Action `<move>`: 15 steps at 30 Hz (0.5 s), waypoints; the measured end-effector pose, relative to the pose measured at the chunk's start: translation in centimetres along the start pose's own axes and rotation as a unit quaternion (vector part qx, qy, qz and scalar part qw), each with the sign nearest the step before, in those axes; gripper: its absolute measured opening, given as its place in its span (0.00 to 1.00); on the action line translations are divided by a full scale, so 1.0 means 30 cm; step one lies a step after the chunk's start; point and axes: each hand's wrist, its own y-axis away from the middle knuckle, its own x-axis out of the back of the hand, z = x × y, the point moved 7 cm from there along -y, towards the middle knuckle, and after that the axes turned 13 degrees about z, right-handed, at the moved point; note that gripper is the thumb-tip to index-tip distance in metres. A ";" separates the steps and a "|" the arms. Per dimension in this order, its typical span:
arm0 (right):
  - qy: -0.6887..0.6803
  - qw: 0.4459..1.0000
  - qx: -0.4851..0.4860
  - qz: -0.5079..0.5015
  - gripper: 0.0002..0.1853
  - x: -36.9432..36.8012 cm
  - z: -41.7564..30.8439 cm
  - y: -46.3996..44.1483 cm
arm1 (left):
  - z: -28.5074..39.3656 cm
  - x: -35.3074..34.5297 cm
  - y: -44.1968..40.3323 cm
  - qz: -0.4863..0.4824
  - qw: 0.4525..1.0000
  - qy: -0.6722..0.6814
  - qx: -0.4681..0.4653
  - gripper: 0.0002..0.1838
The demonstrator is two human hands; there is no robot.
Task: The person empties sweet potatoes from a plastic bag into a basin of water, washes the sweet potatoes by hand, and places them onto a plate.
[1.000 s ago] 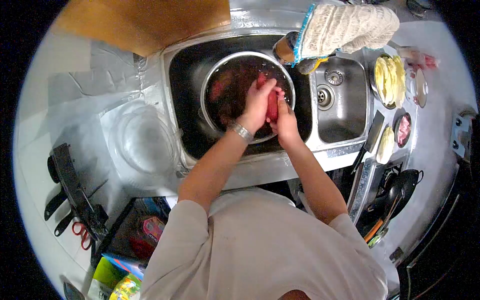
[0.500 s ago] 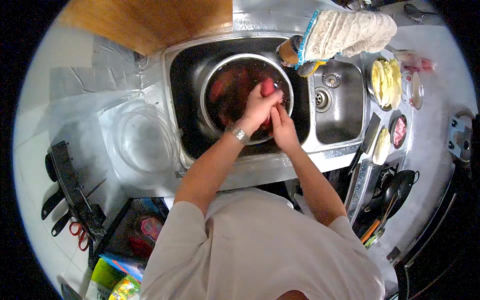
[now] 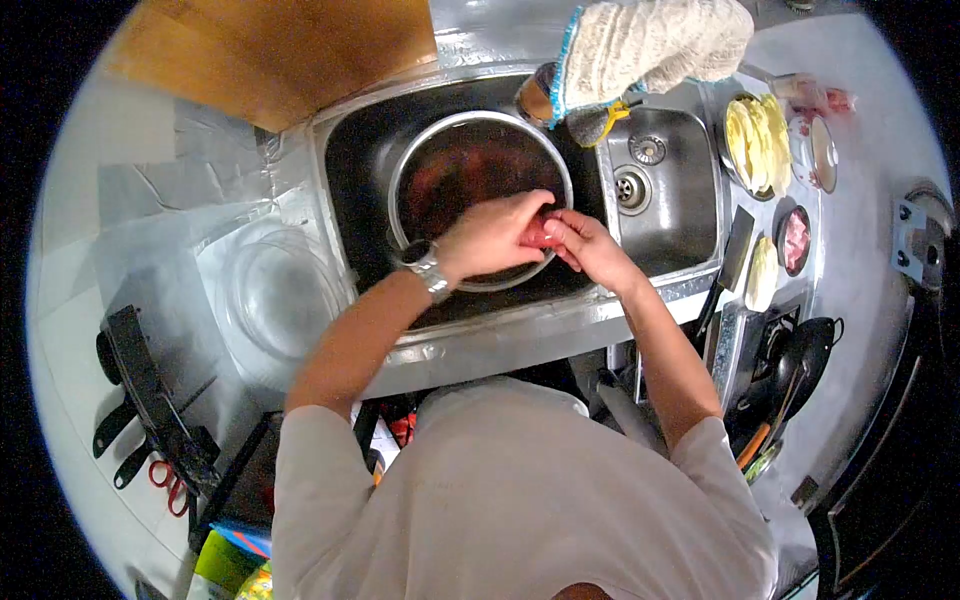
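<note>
A round metal basin (image 3: pixel 397 180) of dark reddish water stands in the large sink bowl (image 3: pixel 345 165), with blurry red pieces under the surface. Over the basin's lower right rim, a red piece, perhaps meat, (image 3: pixel 541 232) is between my hands. My left hand (image 3: pixel 495 236), with a metal watch at the wrist, has its fingers curled around the piece from the left. From the right, my right hand (image 3: pixel 588 245) pinches it with thumb and fingers. Most of the piece is hidden by my fingers.
A cloth (image 3: pixel 655 50) hangs over the faucet area behind the sinks. Right of the small sink (image 3: pixel 665 225) are a cleaver (image 3: pixel 737 245), a plate of yellow-green leaves (image 3: pixel 757 145) and a bowl of pink meat (image 3: pixel 795 240). A clear bowl (image 3: pixel 280 290) stands left, beyond it a knife rack (image 3: pixel 150 385).
Both hands have moved from over the basin's middle right toward its lower right rim, taking the red piece along. It now lies between their fingertips. The view has shifted slightly.
</note>
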 end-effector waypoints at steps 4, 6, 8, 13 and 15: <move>-0.242 0.967 -0.041 0.067 0.20 0.038 0.035 0.055 | -0.117 0.075 0.014 -0.038 0.943 0.277 0.179 0.26; -0.262 0.961 -0.070 0.048 0.20 -0.011 -0.018 0.114 | -0.155 0.065 0.016 0.038 0.875 0.419 0.238 0.20; -0.288 0.951 -0.108 -0.018 0.24 -0.070 -0.031 0.118 | -0.140 0.007 0.020 0.125 0.747 0.599 0.258 0.17; -0.315 0.932 -0.134 -0.123 0.13 -0.179 -0.006 0.076 | -0.069 -0.068 0.008 0.223 0.736 0.577 0.275 0.20; -0.100 0.995 -0.017 0.012 0.15 -0.137 -0.048 0.063 | -0.078 -0.063 0.014 0.266 0.739 0.539 0.304 0.20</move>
